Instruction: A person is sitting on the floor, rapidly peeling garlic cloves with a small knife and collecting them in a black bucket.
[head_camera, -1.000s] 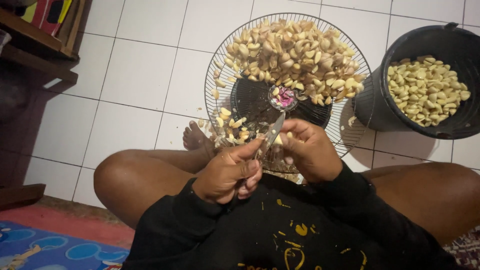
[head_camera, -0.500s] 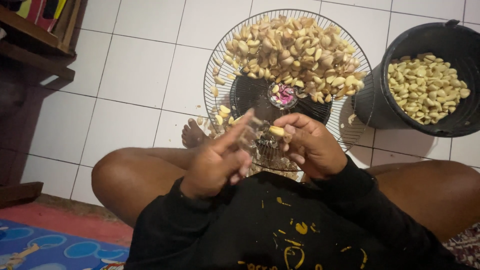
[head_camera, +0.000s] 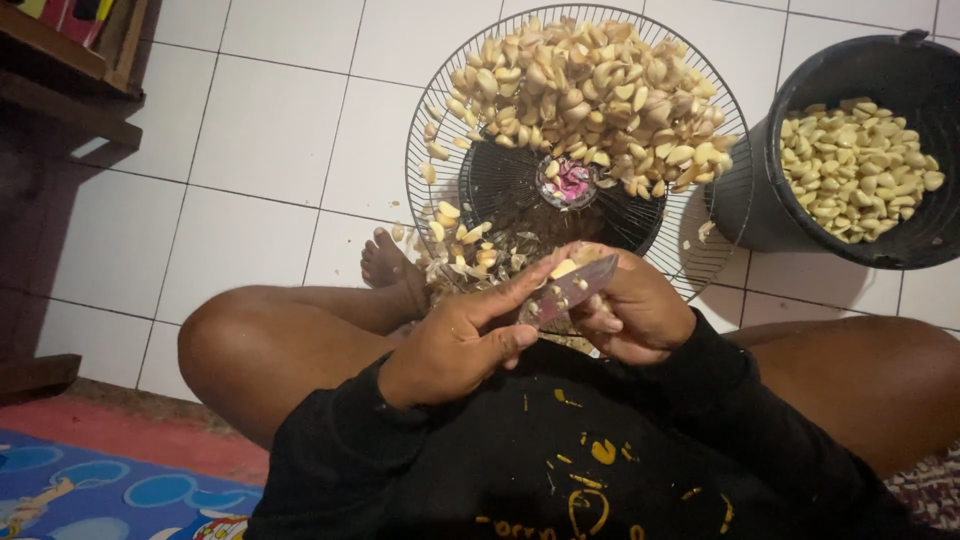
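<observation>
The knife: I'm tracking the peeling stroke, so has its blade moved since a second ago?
Yes. The knife then pointed up over the wire rack toward its pink centre; now it lies flatter and lower, between the left hand and right hand.

A seated person's left hand (head_camera: 455, 345) is gripping a knife (head_camera: 568, 292) while the right hand (head_camera: 635, 310) is pinching a garlic clove (head_camera: 563, 268). A wire rack (head_camera: 690, 255) of cloves and a black bucket (head_camera: 760, 195) are sitting on the tiled floor (head_camera: 270, 130).

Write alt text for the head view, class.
A seated person's right hand holds a knife against a garlic clove held with the left hand, above a wire fan guard heaped with cloves, beside a black bucket.
</observation>
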